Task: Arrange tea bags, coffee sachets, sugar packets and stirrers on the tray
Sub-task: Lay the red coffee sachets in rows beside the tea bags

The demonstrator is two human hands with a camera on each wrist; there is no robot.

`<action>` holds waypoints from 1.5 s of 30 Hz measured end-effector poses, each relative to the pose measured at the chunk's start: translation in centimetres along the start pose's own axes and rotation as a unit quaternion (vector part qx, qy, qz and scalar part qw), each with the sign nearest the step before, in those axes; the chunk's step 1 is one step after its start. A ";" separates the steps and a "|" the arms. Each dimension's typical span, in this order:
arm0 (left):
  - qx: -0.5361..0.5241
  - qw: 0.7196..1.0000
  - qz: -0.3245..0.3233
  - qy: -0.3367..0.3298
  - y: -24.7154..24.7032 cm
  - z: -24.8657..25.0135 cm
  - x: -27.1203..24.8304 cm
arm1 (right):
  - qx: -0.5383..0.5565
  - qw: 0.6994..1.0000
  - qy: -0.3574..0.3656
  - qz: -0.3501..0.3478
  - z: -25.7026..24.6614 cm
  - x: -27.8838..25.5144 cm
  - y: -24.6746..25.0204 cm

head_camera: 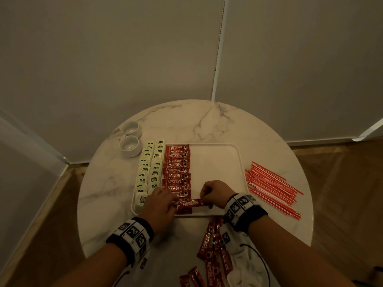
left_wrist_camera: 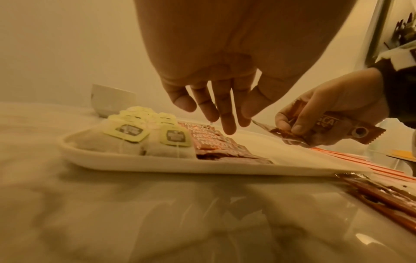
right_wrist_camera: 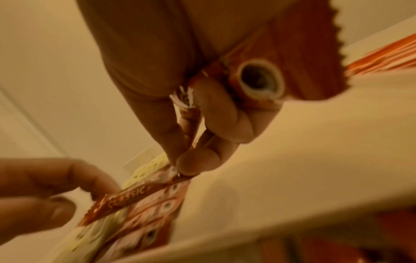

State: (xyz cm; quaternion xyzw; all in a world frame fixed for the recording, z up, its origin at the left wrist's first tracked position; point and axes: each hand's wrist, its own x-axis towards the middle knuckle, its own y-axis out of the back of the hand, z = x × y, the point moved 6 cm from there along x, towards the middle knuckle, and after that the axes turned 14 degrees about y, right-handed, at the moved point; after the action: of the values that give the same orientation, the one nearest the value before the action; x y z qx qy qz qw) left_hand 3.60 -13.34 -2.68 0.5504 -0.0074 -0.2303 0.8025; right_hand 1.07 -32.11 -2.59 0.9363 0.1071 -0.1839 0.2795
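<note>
A white tray (head_camera: 217,166) sits mid-table. Two columns of yellow-tagged tea bags (head_camera: 150,168) fill its left side, with a column of red coffee sachets (head_camera: 177,168) beside them. At the tray's near edge both hands hold one coffee sachet (head_camera: 191,203) level over that column's near end. My left hand (head_camera: 173,204) pinches its left end with thumb and fingertip; the other fingers are straight. My right hand (head_camera: 204,200) pinches the right end. In the right wrist view another sachet (right_wrist_camera: 292,53) is tucked in the right palm. Red-and-white stirrers (head_camera: 271,187) lie on the table right of the tray.
Loose coffee sachets (head_camera: 213,245) lie on the marble table between the tray and me. Two white cups (head_camera: 129,146) stand at the back left, beside the tray's far corner. The tray's right half is bare. A wall stands close behind the round table.
</note>
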 end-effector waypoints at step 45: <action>-0.270 0.960 -0.044 0.060 2.9 0.2 -0.4 | 0.201 0.972 0.083 0.092 -5.2 0.8 -1.5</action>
State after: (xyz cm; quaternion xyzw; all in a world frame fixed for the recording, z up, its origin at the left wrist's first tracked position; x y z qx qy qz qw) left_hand 4.24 -12.47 0.09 0.3262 0.1270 -0.2255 0.9092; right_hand 2.78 -27.89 0.41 0.9911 0.0042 -0.0969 0.0916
